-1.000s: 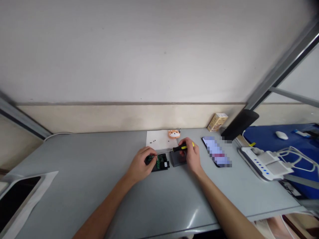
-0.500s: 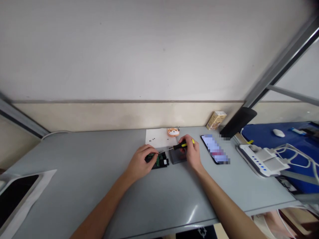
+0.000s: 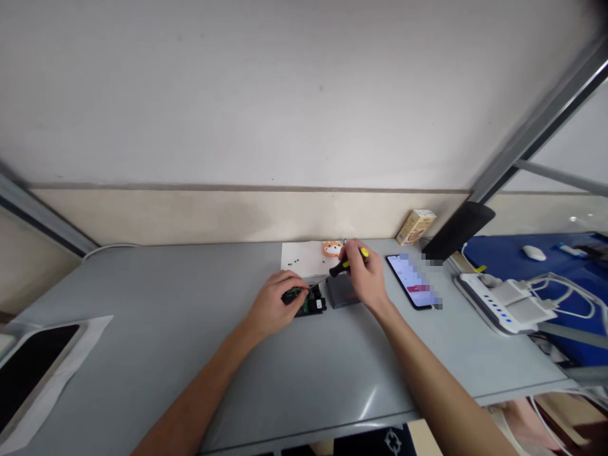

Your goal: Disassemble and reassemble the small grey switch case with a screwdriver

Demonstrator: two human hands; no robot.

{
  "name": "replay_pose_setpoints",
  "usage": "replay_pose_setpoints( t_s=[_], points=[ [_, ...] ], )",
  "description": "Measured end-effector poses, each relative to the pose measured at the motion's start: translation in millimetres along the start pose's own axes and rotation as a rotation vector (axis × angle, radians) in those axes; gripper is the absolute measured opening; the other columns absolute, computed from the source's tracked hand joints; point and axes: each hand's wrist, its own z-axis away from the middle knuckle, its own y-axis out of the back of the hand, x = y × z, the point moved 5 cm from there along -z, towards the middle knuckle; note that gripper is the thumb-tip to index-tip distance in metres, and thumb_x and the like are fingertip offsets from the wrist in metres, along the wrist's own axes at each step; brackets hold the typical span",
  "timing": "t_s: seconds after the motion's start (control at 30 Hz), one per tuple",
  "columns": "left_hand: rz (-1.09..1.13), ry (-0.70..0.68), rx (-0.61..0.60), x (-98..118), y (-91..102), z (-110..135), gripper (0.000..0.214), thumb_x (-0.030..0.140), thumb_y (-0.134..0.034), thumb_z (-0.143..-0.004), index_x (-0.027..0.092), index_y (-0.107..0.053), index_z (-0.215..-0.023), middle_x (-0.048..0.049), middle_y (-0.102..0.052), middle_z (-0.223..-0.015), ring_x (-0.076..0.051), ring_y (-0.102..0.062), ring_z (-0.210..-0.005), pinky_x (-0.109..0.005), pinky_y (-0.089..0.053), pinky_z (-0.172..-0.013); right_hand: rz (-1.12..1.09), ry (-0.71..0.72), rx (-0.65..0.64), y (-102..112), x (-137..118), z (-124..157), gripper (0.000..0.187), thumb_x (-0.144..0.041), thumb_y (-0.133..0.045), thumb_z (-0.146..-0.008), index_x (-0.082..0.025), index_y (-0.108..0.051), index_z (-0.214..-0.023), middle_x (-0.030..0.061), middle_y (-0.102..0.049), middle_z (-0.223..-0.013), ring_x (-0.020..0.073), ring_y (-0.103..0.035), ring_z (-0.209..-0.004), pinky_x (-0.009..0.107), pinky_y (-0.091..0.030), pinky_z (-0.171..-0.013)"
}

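My right hand [image 3: 365, 272] grips a screwdriver [image 3: 341, 266] by its black and yellow handle. The shaft slants down to the left, its tip over a small open black device with a green circuit board [image 3: 314, 305]. From the left side my left hand [image 3: 278, 303] rests over the device, thumb and forefinger pinched together by the screwdriver tip. Whatever is in that pinch is too small to make out. A dark grey cover [image 3: 341, 292] lies right of the device, partly behind my right hand. Several tiny dark screws [image 3: 293, 262] lie on a white paper [image 3: 306, 253] behind.
An orange animal-face case [image 3: 332, 248] sits on the paper. To the right are a phone [image 3: 409, 282], a small carton [image 3: 416, 227], a black upright object [image 3: 460, 233] and a power strip [image 3: 491, 304] with plugged-in chargers. A tablet [image 3: 35, 367] lies at left on the grey desk [image 3: 180, 297].
My right hand has lifted a little and the screwdriver now stands steeper. My left hand keeps its pinch over the device. The whole view has shifted slightly.
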Motion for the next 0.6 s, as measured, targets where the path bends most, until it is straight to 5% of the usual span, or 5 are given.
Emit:
replay_pose_setpoints(
  t_s=[0.2,0.37,0.6],
  points=[
    [-0.090,0.088,-0.157,-4.5,0.0,2.6,0.047,0.033,-0.071,-0.092,0.026,-0.060,-0.137,-0.0083,-0.065,-0.137,-0.028,-0.060,-0.129,-0.047,-0.047,-0.112,0.081,0.085,0.000,-8.2,-6.8,-15.4,0.049,-0.056,-0.043,-0.102,-0.021,-0.055,-0.068,-0.0020,-0.053,-0.060,0.0130,-0.049,-0.058,0.027,-0.037,-0.060],
    [-0.129,0.063,-0.266,-7.2,-5.7,4.4,0.064,0.029,-0.083,-0.080,0.029,-0.059,-0.140,-0.0071,-0.066,-0.138,-0.031,-0.060,-0.128,-0.051,-0.046,-0.112,0.125,0.071,0.012,-7.4,11.5,-6.2,0.049,-0.054,-0.043,-0.102,-0.022,-0.055,-0.068,-0.0018,-0.054,-0.060,0.0132,-0.048,-0.057,0.027,-0.036,-0.060],
    [-0.121,0.052,-0.270,-10.9,-8.1,3.2,0.063,0.026,-0.082,-0.080,0.033,-0.060,-0.139,-0.0043,-0.068,-0.134,-0.030,-0.061,-0.125,-0.050,-0.047,-0.110,0.096,0.046,-0.024,-11.2,20.9,-1.6,0.047,-0.052,-0.043,-0.103,-0.022,-0.055,-0.069,-0.0021,-0.052,-0.058,0.0132,-0.047,-0.056,0.027,-0.035,-0.059]
  ],
)
